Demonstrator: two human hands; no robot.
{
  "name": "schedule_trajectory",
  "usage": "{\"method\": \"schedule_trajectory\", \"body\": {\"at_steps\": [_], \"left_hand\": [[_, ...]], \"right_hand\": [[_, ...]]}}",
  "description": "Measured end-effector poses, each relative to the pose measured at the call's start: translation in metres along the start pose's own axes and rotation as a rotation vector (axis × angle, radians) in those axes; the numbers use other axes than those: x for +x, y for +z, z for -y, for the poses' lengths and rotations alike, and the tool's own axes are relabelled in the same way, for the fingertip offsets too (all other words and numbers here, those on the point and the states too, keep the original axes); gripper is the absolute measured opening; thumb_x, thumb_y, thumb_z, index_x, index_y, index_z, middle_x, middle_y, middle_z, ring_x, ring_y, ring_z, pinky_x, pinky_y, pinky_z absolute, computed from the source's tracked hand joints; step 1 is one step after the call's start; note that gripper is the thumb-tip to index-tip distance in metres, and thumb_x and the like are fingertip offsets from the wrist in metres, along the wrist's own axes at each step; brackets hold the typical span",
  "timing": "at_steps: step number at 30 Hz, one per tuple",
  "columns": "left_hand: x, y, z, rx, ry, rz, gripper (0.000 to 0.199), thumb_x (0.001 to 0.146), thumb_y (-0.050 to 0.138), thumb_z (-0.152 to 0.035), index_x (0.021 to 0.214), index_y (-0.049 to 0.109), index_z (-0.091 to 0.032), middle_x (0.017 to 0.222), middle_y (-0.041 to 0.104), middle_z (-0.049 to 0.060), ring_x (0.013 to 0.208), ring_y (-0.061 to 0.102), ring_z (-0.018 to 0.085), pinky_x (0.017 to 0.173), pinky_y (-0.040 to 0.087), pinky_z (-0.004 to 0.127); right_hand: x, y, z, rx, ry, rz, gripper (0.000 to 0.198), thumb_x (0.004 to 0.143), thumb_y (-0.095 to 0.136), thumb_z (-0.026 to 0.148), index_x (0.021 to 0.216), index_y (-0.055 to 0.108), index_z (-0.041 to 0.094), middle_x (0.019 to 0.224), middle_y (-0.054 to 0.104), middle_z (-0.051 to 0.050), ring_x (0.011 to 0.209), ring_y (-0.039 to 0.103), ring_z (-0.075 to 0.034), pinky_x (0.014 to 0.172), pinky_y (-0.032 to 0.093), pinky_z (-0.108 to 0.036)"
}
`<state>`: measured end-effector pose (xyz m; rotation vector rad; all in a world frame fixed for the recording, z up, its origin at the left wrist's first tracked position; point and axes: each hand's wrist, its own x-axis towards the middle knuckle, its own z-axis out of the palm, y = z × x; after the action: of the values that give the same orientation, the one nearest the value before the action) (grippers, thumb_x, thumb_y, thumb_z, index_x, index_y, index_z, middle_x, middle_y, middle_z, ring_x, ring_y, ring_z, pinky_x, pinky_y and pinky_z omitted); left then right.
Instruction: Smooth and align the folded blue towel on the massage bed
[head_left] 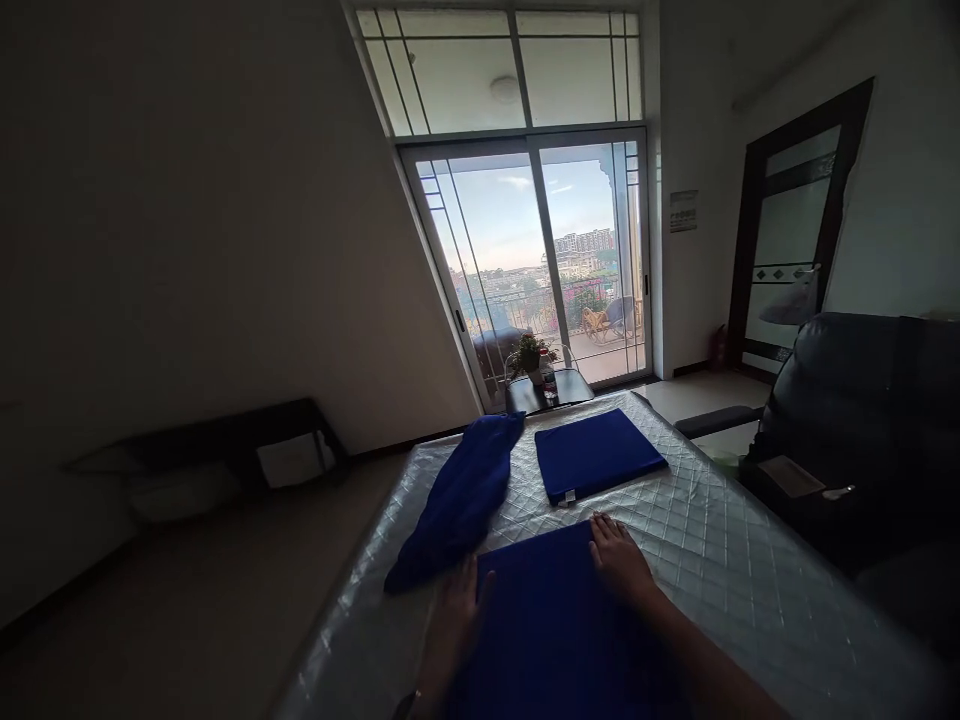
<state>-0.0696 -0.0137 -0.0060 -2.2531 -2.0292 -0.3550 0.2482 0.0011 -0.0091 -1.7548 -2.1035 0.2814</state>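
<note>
A dark blue piece of cloth (551, 625) lies flat in front of me, its lower part running out of view. My left hand (454, 600) rests at its left edge, fingers stretched and thumb apart. Flat on the far right corner of the cloth is my right hand (619, 560), fingers extended. Beyond it sits a neatly folded blue cloth (600, 455) with a small white label on its near edge. To the left, a loose, crumpled blue cloth (465, 490) stretches diagonally, close to my left hand's fingertips. Both hands look open.
All the cloths lie on a silvery quilted bed surface (735, 560). Past its far end stands a small dark table (555, 392) with a potted plant (529, 355) and a bottle. A black armchair (840, 410) is at the right; glass sliding doors are behind.
</note>
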Motion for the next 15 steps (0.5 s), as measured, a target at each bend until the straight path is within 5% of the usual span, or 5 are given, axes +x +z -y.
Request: {"method": "schedule_trajectory", "body": {"at_steps": [15], "left_hand": [[-0.002,0.013,0.017,-0.141,-0.058,-0.082,0.081,0.097,0.022,-0.067,0.148,0.048,-0.010,0.155,0.052,0.018,0.146,0.045,0.033,0.124,0.033,0.051]], "right_hand": [[0.005,0.000,0.007,-0.169,0.009,0.042,0.060,0.100,0.025,0.031,0.156,0.032,0.011,0.165,0.033,-0.011,0.154,0.023,-0.019,0.126,0.021,-0.041]]}}
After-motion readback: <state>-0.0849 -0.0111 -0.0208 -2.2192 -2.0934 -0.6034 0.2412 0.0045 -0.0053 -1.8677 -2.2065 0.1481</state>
